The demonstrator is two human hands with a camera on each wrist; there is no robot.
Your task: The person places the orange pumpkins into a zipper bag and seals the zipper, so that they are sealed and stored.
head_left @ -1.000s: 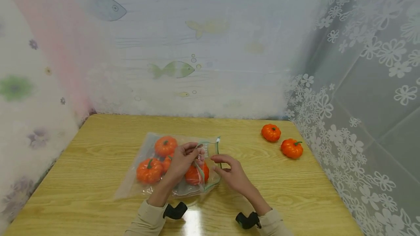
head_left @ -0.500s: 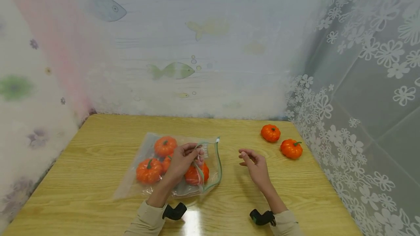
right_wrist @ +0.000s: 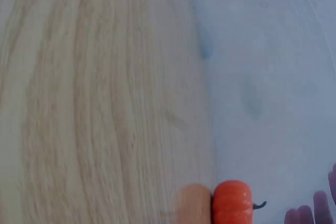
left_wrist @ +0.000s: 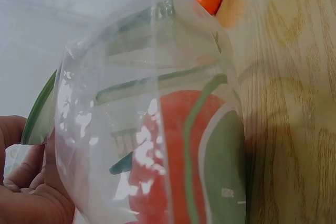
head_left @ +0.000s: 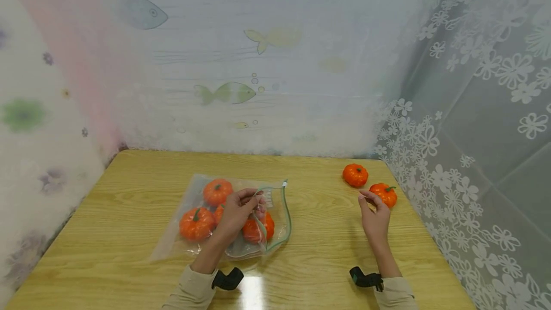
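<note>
right hand [head_left: 375, 219], a second ago at the clear bag [head_left: 289, 219], now well apart from the left hand [head_left: 236, 212], near the farther pumpkin [head_left: 355, 175], partly covering the closer pumpkin [head_left: 388, 197] in the head view

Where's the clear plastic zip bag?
Head view, left of centre: the bag, orange pumpkins inside, lies on the yellow wooden table, gripped by the left hand.

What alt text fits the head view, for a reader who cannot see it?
A person's left grip holds a clear zip bag of orange pumpkins on a wooden table, while the right grip hovers near two loose pumpkins. A pale backdrop with printed fish hangs behind.
</note>
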